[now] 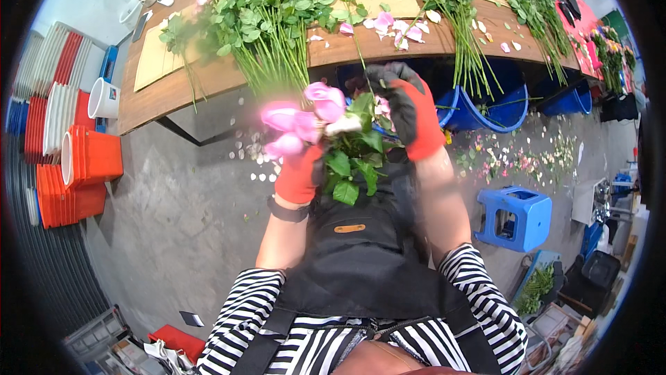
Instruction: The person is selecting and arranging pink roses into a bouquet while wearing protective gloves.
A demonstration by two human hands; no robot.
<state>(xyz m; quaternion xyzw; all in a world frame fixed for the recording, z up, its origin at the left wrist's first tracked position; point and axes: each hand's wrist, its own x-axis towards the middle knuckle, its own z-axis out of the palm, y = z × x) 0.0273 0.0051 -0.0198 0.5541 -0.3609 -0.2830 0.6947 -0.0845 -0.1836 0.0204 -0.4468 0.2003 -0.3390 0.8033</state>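
My left hand (302,172), in a red and dark work glove, is shut on pink roses (304,117) with leafy stems, held in front of my black apron (359,250). My right hand (408,107), gloved alike, is raised beside the leaves with bent fingers; whether it grips a stem cannot be told. Past it, on the wooden table (218,78), lie a big bunch of pink roses (270,16), a single rose stem (354,26), loose pink petals (385,24), a second rose bunch (452,11) and yellow roses (536,11). The roses in my left hand are blurred.
Blue buckets (491,109) stand under the table's edge. A blue plastic stool (520,219) is on the floor at the right, near scattered petals (520,156). Orange buckets (88,159) stand at the left beside stacked crates (52,94). Cardboard sheets (161,57) lie on the table.
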